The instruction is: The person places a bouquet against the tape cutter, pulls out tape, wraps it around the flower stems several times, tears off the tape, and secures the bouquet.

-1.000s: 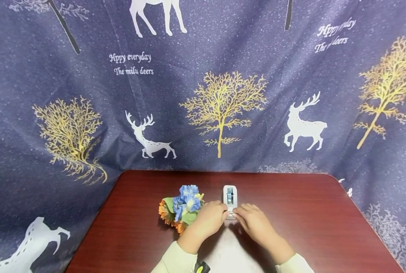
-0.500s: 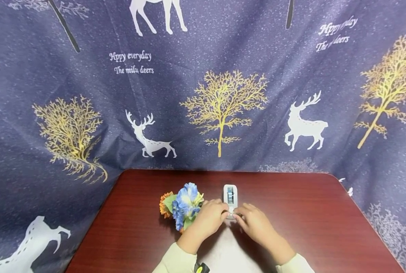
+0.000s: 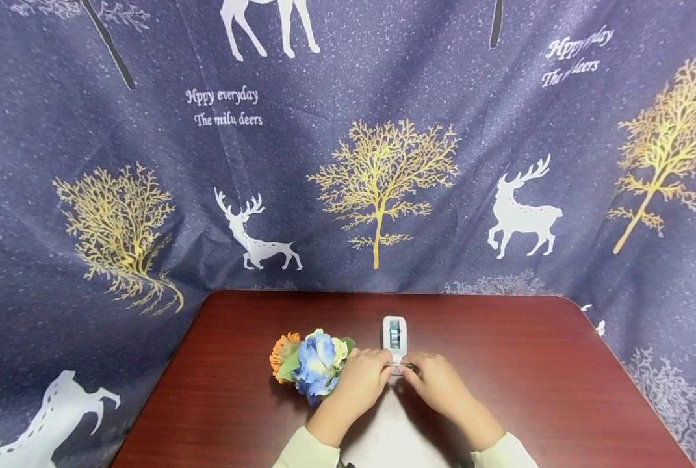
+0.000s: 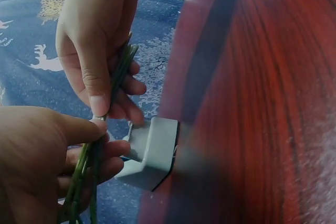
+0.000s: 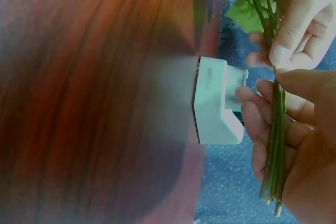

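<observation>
A bunch of artificial flowers [image 3: 315, 367], blue, orange and pale yellow with green leaves, lies sideways at the left. My left hand [image 3: 356, 383] pinches its thin green stems [image 5: 274, 145] between thumb and fingers, just below the leaves. Right beside it, my right hand [image 3: 439, 388] pinches the same stems, thumb tip meeting the left thumb tip. The cut stem ends extend past the right palm in the right wrist view. Just beyond the joined fingertips stands a white tape dispenser [image 3: 387, 325] with a roll of tape in it; the fingers overlap its near end in the head view.
The reddish-brown wooden table [image 3: 511, 344] carries the dispenser. Behind it hangs a dark blue cloth [image 3: 336, 78] printed with white deer and golden trees. A bright glare patch [image 3: 391, 429] lies on the tabletop between the forearms.
The flower bunch has rolled about its stems, so a large blue bloom now faces up and the orange one sits at the left. Both hands stay nearly in place; the dispenser has not moved.
</observation>
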The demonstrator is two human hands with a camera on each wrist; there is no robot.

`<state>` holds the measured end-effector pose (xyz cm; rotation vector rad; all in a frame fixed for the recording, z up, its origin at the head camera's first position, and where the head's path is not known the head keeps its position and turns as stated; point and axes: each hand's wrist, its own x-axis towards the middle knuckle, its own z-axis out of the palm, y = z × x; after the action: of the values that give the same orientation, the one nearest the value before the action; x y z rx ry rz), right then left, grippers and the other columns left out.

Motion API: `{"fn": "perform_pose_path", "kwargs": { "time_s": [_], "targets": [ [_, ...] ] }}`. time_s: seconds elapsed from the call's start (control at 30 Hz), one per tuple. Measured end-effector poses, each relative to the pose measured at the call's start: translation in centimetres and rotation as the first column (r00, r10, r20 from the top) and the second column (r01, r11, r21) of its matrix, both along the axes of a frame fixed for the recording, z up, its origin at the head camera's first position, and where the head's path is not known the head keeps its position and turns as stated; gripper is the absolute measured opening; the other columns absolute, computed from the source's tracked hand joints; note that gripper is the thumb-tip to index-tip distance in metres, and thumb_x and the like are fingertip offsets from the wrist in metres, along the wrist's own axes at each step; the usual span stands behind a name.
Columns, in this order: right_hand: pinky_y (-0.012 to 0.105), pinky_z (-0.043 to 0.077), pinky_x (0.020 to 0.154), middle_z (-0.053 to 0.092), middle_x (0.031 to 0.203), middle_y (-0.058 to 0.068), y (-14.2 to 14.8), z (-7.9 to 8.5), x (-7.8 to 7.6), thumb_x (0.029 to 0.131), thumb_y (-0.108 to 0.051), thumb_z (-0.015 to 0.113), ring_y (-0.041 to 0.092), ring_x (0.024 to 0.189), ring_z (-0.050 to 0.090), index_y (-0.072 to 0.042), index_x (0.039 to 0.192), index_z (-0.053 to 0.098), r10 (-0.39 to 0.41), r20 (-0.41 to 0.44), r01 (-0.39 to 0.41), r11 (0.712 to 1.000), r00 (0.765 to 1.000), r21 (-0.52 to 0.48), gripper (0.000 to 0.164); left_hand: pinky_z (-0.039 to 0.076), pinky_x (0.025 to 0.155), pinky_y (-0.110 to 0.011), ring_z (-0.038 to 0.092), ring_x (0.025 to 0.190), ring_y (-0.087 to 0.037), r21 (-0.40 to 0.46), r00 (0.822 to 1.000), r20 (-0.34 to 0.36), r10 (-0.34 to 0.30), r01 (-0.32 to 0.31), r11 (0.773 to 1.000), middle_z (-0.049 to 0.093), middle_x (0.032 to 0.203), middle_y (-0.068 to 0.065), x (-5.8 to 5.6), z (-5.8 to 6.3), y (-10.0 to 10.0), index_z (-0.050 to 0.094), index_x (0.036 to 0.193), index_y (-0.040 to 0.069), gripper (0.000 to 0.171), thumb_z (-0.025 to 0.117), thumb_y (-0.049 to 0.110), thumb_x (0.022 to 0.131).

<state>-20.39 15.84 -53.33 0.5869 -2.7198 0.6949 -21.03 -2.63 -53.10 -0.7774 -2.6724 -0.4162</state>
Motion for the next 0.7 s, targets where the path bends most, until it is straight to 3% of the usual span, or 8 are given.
{"fn": "perform_pose_path", "kwargs": {
  "time_s": [0.27,0.47,0.7],
  "targets": [
    [0.028,0.057,0.070,0.077,0.089,0.002,-0.22,-0.26,-0.08,0.090,-0.022,0.074,0.004,0.068,0.067,-0.017,0.092,0.075,-0.013,0.042,0.015,0.999,0.999,-0.036,0.005,0.038,0.072,-0.025,0.063,0.069,-0.008,0.029,0.999,0.008,0.031,-0.031,0.999,0.069,0.072,0.010,0.12,-0.68,0.10,0.060,0.087,0.020,0.014,0.068,0.029,0.094],
    [0.029,0.057,0.071,0.078,0.089,0.000,-0.20,-0.37,0.11,0.091,-0.024,0.073,0.008,0.072,0.071,-0.021,0.090,0.074,-0.014,0.053,0.016,0.999,0.998,-0.039,0.004,0.036,0.072,-0.024,0.060,0.069,-0.007,0.033,0.998,0.047,0.031,-0.033,0.999,0.066,0.072,0.011,0.35,-0.70,0.04,0.057,0.086,0.021,0.016,0.067,0.030,0.095],
    [0.034,0.058,0.077,0.076,0.088,-0.003,-0.19,-0.48,0.43,0.092,-0.024,0.072,0.015,0.082,0.072,-0.021,0.088,0.074,0.012,0.039,-0.010,0.999,0.999,-0.044,0.005,0.035,0.071,-0.024,0.060,0.072,-0.008,0.044,1.000,0.003,0.019,-0.019,0.999,0.069,0.077,0.009,0.73,-0.99,-0.11,0.059,0.089,0.020,0.014,0.068,0.031,0.094]
  ]
}}
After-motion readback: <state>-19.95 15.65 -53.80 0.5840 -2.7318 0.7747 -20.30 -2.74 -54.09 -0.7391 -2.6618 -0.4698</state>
